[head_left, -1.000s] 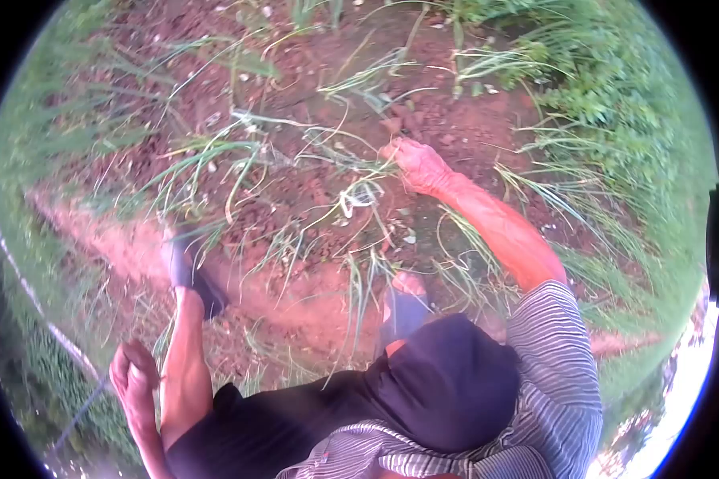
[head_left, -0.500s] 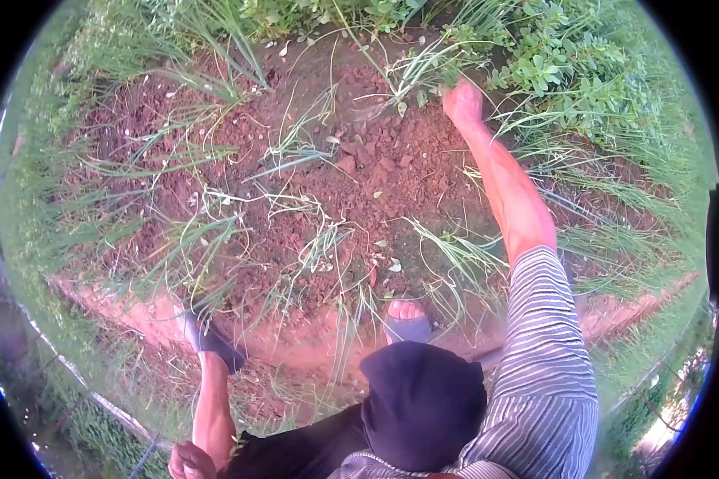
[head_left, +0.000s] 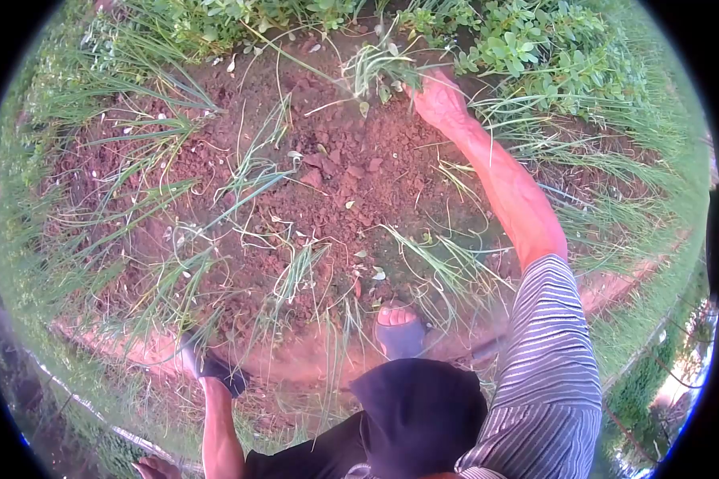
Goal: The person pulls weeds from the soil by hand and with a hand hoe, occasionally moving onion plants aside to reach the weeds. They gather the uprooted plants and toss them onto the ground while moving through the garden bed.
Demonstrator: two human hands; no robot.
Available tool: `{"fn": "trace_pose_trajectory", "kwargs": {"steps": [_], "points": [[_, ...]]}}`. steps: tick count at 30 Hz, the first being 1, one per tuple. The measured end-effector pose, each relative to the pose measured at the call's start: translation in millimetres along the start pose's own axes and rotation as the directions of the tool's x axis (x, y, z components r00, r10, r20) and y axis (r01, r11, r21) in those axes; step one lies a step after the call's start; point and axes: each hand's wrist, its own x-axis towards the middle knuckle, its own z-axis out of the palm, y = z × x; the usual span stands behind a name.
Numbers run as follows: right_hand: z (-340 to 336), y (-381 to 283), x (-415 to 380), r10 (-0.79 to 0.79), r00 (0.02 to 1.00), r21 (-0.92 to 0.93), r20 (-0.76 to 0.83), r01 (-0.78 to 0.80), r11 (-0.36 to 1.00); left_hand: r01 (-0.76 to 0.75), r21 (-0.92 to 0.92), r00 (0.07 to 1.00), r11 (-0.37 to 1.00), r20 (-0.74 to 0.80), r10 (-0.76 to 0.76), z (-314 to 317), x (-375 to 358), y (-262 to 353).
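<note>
At the top of the head view, my right hand (head_left: pixel 437 97) reaches to the soil beside a clump of long, thin onion-like leaves (head_left: pixel 373 70). Its fingers are closed around a tuft of green leaves (head_left: pixel 409 78), and the fingertips are partly hidden there. Only a dark sliver of my left hand (head_left: pixel 156 469) shows at the bottom left edge. It is away from the soil bed, and whether it holds anything is not visible.
Reddish crumbly soil (head_left: pixel 343 172) carries several bent onion-like plants (head_left: pixel 299 271). Broad-leaved green plants (head_left: pixel 519 52) grow thickly at the far edge. My two feet, one bare-toed in a grey covering (head_left: pixel 399 331), stand at the low earth ridge (head_left: pixel 295 351).
The view has shifted a little, so the plants appear further left. My right hand stays beside the same clump, its wrist turned slightly leftward. My left hand has slipped lower and left, mostly out of view.
</note>
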Motion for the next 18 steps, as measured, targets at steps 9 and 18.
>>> {"fn": "trace_pose_trajectory", "kwargs": {"steps": [9,18], "points": [[-53.4,-47.1,-17.7,0.020,0.986,-0.819,0.163,0.124,0.560,-0.282,0.510,0.938,0.813,0.326,0.121,-48.0,54.9,-42.2],[-50.3,-46.8,-8.7,-0.061,0.977,-0.799,0.206,0.204,0.566,0.032,0.525,0.989,0.850,0.104,-0.101,1.2,24.9,-39.5]]}}
